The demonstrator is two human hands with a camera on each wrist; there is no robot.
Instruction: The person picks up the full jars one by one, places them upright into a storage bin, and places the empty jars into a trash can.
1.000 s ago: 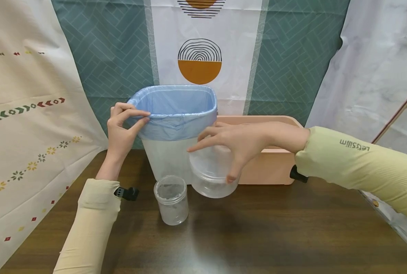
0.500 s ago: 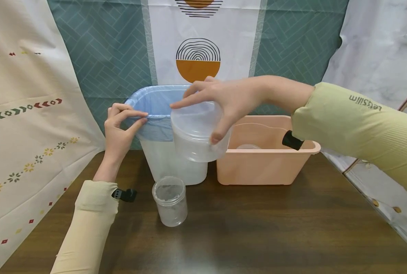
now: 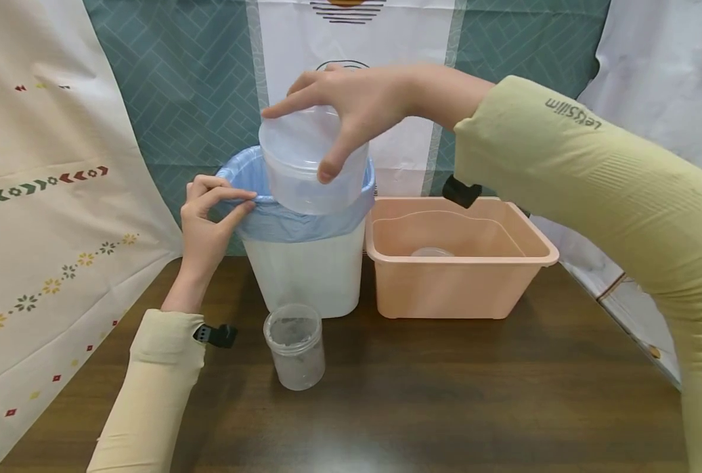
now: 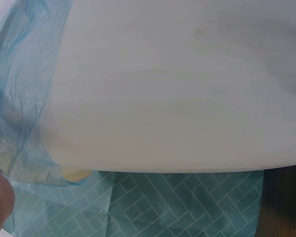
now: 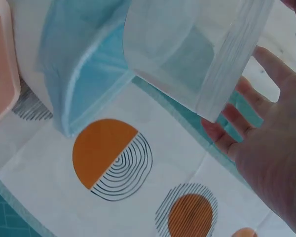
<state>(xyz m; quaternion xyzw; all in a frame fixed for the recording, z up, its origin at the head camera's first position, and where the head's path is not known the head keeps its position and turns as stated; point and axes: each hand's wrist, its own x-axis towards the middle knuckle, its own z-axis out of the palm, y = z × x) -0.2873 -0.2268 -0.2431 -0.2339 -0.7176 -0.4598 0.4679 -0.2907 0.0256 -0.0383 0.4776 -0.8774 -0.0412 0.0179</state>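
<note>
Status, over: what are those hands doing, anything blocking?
Right hand grips clear container near mouth of bin. Left hand pinches bin's blue liner. No obstruction seen.

Clear plastic jar (image 3: 312, 180) is partly masking the mouth of the blue bin liner (image 3: 303, 225).
Right of center, the front wall of the peach tub (image 3: 442, 289) is hiding part of a clear round object (image 3: 432, 252). The left-wrist view is cropping the left hand (image 4: 0, 203) at lower left; the right-wrist view's top edge is cutting off the jar.
</note>
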